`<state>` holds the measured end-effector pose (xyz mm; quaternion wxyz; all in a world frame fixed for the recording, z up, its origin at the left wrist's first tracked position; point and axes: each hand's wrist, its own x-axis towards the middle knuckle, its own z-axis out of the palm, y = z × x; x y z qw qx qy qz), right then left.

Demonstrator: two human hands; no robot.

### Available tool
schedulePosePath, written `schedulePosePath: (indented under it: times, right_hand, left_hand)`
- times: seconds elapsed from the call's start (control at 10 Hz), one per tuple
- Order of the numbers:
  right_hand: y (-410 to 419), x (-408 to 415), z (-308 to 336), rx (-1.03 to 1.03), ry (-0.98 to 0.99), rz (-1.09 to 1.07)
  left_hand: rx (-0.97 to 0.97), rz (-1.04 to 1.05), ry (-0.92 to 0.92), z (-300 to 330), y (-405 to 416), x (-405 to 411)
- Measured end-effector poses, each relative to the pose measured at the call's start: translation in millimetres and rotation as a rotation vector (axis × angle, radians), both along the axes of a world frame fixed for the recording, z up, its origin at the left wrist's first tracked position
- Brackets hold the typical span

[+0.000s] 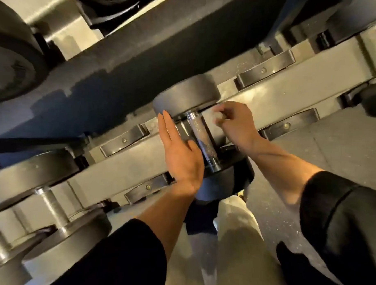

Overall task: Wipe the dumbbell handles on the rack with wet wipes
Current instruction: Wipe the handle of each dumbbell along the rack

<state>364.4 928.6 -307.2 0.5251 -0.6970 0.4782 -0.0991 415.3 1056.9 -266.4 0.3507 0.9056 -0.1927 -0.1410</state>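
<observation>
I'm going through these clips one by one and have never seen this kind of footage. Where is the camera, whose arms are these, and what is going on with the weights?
There is one picture, from a wide-angle camera worn on a person's head, looking down at their own arms; that is why the scene looks tilted. No robot is involved. The grey beams are a weight rack with black cradles. One dumbbell lies across it in the middle, its shiny handle bare. The right hand pinches a small white wipe, blurred, close beside the handle's upper end; whether it touches the metal I cannot tell. The left hand is flat and open beside the handle, holding nothing. More dumbbells sit at the left.
</observation>
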Motion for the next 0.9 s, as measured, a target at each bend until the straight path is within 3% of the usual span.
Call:
schedulePosePath:
  times: [0.2,0.3,0.5,0.8,0.9]
  right_hand:
    - [-6,15,-15,0.034,-0.134,0.126]
    - [-9,14,-22,0.160,-0.218,0.136]
    - [-12,2,-33,0.298,-0.301,0.212]
    - [-6,-34,-38,0.392,-0.196,0.384]
    - [-5,-42,-37,0.410,-0.073,0.475]
  left_hand:
    - [-0.049,0.141,0.067,-3,-22,-22]
    - [-0.044,0.177,0.065,-8,-26,-22]
    - [0.091,0.201,0.037,-21,-24,-18]
    - [0.007,0.175,0.012,-19,-25,-19]
    - [-0.031,0.162,-0.014,-18,-23,-19]
